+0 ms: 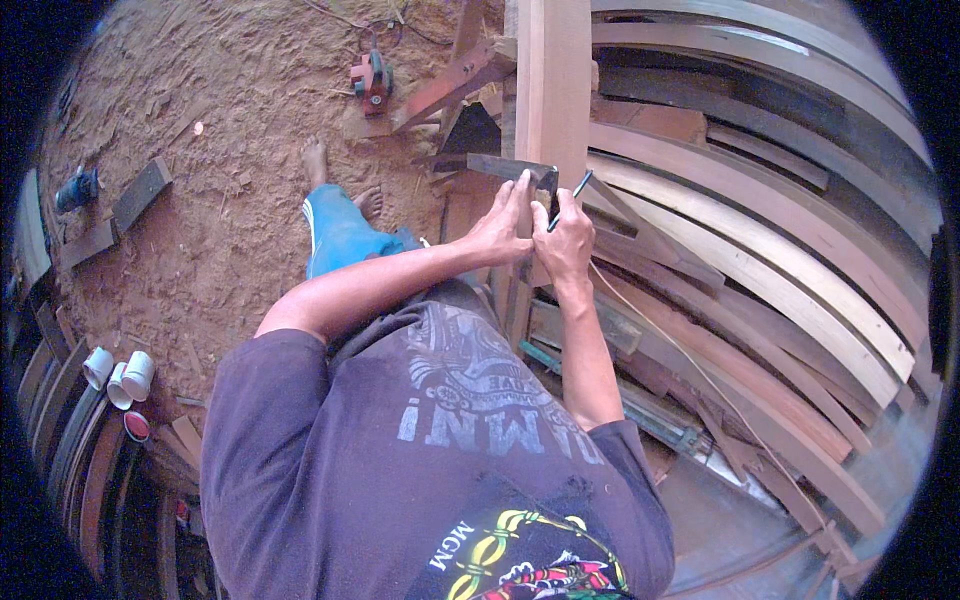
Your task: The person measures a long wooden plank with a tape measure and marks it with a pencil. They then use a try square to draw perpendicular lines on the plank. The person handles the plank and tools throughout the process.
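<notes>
A long light-brown timber [560, 90] runs away from me, raised on supports. Across its near part lies a dark straight bar [495, 165] with a black end piece, which looks like a try square. My left hand [497, 228] presses on the timber's left side, its fingers closed together against the square's dark end. Close beside it, my right hand [566, 238] pinches a slim dark pencil [582, 186], held at a slant over the timber. The pencil's lower tip is hidden by my fingers, so I cannot tell whether it touches the wood.
Stacked boards and planks [760, 240] fill the right side. A reddish wooden support [455, 85] props the timber, with a red-and-dark power tool [372, 82] on the sawdust-covered ground [230, 230]. White cylinders [137, 375] stand at left. A thin cord [690, 360] crosses the planks.
</notes>
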Demonstrator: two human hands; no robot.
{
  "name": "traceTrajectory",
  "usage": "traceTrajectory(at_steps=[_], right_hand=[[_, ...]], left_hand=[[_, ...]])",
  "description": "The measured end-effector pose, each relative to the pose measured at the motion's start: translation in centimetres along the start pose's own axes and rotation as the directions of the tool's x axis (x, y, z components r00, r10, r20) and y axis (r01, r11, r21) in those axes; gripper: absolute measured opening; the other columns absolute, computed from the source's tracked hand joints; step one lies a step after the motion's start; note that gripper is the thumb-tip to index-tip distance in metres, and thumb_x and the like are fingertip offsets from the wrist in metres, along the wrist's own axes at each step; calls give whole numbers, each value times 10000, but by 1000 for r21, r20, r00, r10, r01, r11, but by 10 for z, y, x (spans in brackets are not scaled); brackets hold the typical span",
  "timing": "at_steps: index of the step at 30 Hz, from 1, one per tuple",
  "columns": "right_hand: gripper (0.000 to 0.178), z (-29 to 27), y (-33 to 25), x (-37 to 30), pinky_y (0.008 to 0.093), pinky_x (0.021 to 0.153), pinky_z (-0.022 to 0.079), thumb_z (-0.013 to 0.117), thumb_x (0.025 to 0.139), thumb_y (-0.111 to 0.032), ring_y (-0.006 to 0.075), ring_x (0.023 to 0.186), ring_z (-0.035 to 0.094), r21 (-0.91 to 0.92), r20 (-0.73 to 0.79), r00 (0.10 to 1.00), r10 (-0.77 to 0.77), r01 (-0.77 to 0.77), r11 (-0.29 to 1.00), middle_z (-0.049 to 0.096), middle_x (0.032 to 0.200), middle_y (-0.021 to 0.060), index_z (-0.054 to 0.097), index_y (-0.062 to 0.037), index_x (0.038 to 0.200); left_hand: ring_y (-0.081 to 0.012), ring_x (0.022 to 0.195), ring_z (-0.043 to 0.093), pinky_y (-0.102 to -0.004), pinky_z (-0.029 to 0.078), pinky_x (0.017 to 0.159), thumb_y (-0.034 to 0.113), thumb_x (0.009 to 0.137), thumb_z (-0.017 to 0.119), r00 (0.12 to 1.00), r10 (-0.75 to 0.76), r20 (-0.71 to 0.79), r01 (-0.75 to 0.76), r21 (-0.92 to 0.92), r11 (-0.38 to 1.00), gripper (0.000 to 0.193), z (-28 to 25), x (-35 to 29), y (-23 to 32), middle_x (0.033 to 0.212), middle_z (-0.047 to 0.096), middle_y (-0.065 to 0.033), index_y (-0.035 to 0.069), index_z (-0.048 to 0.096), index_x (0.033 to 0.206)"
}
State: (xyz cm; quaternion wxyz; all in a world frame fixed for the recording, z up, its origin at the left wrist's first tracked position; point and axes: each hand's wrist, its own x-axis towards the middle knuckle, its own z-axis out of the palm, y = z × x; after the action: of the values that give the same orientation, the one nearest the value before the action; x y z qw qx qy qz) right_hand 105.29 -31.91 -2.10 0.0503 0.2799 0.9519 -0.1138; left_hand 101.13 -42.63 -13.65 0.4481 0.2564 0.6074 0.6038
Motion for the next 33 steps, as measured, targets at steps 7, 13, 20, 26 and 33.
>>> traceTrajectory(at_steps=[7, 13, 20, 26, 33], right_hand=[[310, 4, 2, 8, 560, 783, 576, 760, 915, -206, 486, 899, 717, 2, -64, 997, -37, 37, 999, 724, 964, 278, 646, 1, 1116], [329, 6, 5, 9, 559, 768, 575, 772, 906, -201, 491, 878, 716, 26, -49, 998, -39, 41, 999, 723, 947, 280, 644, -2, 1135], [330, 5, 4, 11, 567, 765, 569, 778, 902, -204, 497, 876, 715, 34, -25, 1000, -8, 8, 999, 722, 946, 287, 645, 0, 1126], [309, 8, 5, 10, 503, 724, 575, 813, 895, -227, 434, 829, 743, -11, -83, 996, -9, 8, 1000, 745, 909, 238, 683, -34, 1099], [316, 8, 8, 11, 511, 725, 576, 813, 896, -236, 436, 819, 743, -13, -76, 997, -3, 2, 1000, 745, 901, 240, 685, -36, 1104]], left_hand=[[-534, 1586, 170, -525, 252, 1298, 344, 830, 786, 998, 53, -31, -51, 38, 998, 1227, 0, 13, -5, 1665, 158, -403, 46, -37, 1689], [-541, 1564, 226, -531, 290, 1281, 345, 826, 791, 997, 54, -50, -52, 49, 997, 1223, 3, 15, -9, 1656, 178, -390, 52, -25, 1689], [-524, 1538, 293, -524, 322, 1264, 361, 819, 804, 996, 60, -67, -56, 60, 997, 1234, 0, 15, -2, 1642, 232, -349, 41, -13, 1687], [-478, 1567, 268, -514, 254, 1293, 415, 789, 867, 996, 47, -78, -49, -15, 999, 1266, -4, 16, 1, 1648, 291, -341, -44, 75, 1664], [-479, 1558, 290, -510, 258, 1291, 386, 768, 887, 994, 49, -97, -52, -33, 998, 1287, -5, 16, 3, 1642, 304, -344, -39, 72, 1668]])
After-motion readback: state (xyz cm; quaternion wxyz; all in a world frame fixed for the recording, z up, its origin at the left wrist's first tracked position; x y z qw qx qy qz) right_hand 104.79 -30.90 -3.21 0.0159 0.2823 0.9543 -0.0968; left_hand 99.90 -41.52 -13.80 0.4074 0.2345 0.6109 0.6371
